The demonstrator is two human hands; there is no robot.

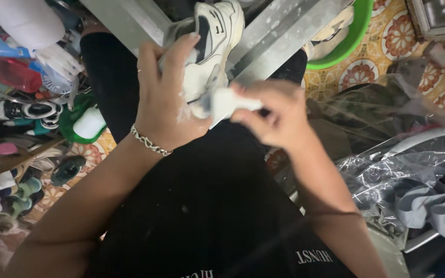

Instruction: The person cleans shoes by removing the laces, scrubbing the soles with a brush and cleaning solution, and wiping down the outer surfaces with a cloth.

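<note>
My left hand (168, 98), with a chain bracelet at the wrist, grips a white and black sneaker (209, 41) by its lower end and holds it over my lap. My right hand (274, 116) pinches a small white brush or pad (227, 103) and presses it against the shoe's heel area. The right hand is blurred by motion. Wet white foam shows on the fingers of the left hand. I am seated in black clothing.
A green basin (354, 38) sits at the top right on a patterned tile floor. Clear plastic bags with shoes and grey cloth (418, 175) lie at the right. At the left are several shoes (21, 110), bottles and a green tub with a white lid (86, 123).
</note>
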